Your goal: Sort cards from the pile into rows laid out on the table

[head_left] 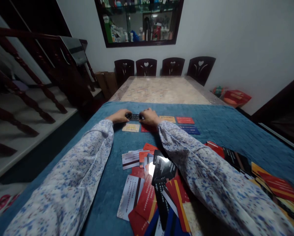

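Note:
A black card (135, 117) lies toward the far side of the blue cloth, between my two hands. My left hand (119, 116) has its fingers closed on the card's left end. At the right end, my right hand (149, 117) grips it with bent fingers. Just nearer to me are a cream card (130, 127) and a red card (147, 128), the latter partly under my right hand. To the right, a yellow card (167, 119), another red card (185, 120) and a blue card (189, 129) lie flat and apart.
A loose heap of mixed cards (147, 193) spreads over the cloth (107, 183) between my forearms. More cards (237, 159) lie beyond my right sleeve. Past the cloth the bare tabletop (161, 90) reaches several dark chairs (173, 67). A wooden railing (26, 75) runs along the left.

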`<state>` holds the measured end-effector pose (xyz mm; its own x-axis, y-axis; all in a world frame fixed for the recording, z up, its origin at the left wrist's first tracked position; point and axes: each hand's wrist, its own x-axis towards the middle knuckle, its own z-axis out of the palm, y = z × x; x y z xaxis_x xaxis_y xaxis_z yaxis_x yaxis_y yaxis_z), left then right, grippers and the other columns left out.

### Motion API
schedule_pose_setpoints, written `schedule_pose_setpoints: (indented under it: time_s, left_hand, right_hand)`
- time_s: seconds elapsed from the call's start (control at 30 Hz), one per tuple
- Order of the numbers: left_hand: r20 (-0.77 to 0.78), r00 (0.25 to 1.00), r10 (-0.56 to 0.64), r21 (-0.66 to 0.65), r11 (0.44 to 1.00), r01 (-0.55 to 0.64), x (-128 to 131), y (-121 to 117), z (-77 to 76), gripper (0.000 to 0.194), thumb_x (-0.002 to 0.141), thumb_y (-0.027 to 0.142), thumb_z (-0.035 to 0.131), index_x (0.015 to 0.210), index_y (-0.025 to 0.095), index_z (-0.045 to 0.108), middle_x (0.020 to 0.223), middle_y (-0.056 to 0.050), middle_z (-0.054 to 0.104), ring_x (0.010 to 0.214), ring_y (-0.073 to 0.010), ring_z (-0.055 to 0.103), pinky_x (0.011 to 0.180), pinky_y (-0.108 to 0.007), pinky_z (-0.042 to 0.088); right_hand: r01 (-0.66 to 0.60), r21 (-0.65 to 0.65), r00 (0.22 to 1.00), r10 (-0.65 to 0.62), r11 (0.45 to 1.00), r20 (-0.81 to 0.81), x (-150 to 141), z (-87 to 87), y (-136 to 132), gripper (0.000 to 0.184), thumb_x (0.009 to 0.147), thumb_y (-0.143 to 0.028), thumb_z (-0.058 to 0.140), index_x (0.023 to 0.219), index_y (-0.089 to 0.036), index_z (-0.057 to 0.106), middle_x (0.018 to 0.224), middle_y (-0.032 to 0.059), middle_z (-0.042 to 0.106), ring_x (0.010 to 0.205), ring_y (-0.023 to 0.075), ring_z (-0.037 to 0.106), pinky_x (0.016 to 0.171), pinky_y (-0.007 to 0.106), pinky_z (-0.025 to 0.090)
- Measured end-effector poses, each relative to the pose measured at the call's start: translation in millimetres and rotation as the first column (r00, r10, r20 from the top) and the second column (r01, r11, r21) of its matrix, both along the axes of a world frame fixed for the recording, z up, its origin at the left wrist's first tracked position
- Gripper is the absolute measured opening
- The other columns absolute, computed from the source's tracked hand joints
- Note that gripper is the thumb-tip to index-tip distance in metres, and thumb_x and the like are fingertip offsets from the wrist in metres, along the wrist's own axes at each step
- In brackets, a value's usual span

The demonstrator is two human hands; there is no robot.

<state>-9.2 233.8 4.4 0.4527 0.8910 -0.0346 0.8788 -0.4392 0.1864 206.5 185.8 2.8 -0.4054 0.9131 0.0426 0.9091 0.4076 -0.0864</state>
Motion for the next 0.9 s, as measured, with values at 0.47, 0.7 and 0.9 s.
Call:
schedule_pose_setpoints:
  time_s: [0.47,0.7,0.9]
  left_hand:
    - [-0.022,0.998,-0.062,0.032,0.997,0.063,-2,5,-8.6,0.057,0.076,0.018,0.065,0.132,0.02,0.068,0.129,-0.007,0.072,0.119,-0.0287,0.065,0.108,-0.036,0.049]
    - [-0.063,0.998,-0.014,0.089,0.996,0.02,-2,-4,-11.8,0.061,0.081,0.021,0.063,0.141,0.023,0.061,0.139,-0.011,0.064,0.131,-0.0354,0.054,0.113,-0.051,0.042]
    - [-0.043,0.999,0.012,0.129,0.992,-0.007,-5,-21,-6.3,0.065,0.081,0.018,0.061,0.146,0.021,0.056,0.15,-0.015,0.055,0.139,-0.0393,0.043,0.111,-0.058,0.04]
  right_hand:
    - [-0.031,0.008,0.999,0.031,0.999,0.038,0,2.4,2,0.045,0.092,-0.041,0.06,0.132,-0.021,0.068,0.136,0.015,0.066,0.129,0.0368,0.049,0.091,0.043,0.042]
    - [-0.027,0.006,0.997,0.026,1.0,0.066,-2,3.9,2,0.047,0.091,-0.042,0.059,0.133,-0.02,0.067,0.136,0.0172,0.065,0.129,0.0385,0.047,0.094,0.047,0.041]
    - [-0.043,0.062,0.996,0.038,0.997,0.082,-2,7.6,-3,0.051,0.09,-0.045,0.062,0.136,-0.022,0.064,0.139,0.0179,0.062,0.129,0.0386,0.044,0.096,0.051,0.043]
